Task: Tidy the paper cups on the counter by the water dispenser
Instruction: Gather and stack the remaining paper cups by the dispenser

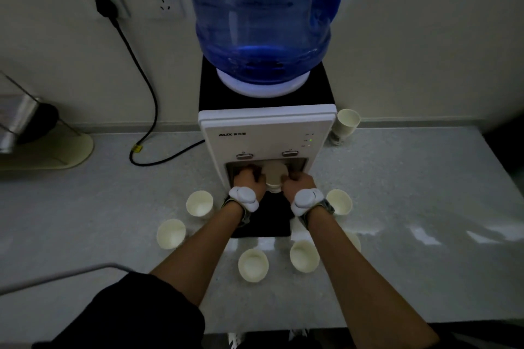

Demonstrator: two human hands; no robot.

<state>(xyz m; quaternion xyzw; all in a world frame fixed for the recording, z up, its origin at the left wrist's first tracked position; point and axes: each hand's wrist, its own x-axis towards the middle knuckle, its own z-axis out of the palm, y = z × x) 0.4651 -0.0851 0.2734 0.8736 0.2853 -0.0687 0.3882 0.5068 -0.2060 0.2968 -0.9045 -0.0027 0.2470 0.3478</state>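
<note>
A paper cup stands in the recess of the white water dispenser, under its taps. My left hand curls against the cup's left side and my right hand against its right side, so both grip it. Several empty paper cups stand open on the grey counter around the dispenser's base: one and another to the left, one and one in front, one on the right. My right forearm partly hides a further cup.
A blue water bottle tops the dispenser. A tilted cup stack leans by the wall behind its right side. A black power cord runs from a wall socket across the counter. A metal appliance stands at the left.
</note>
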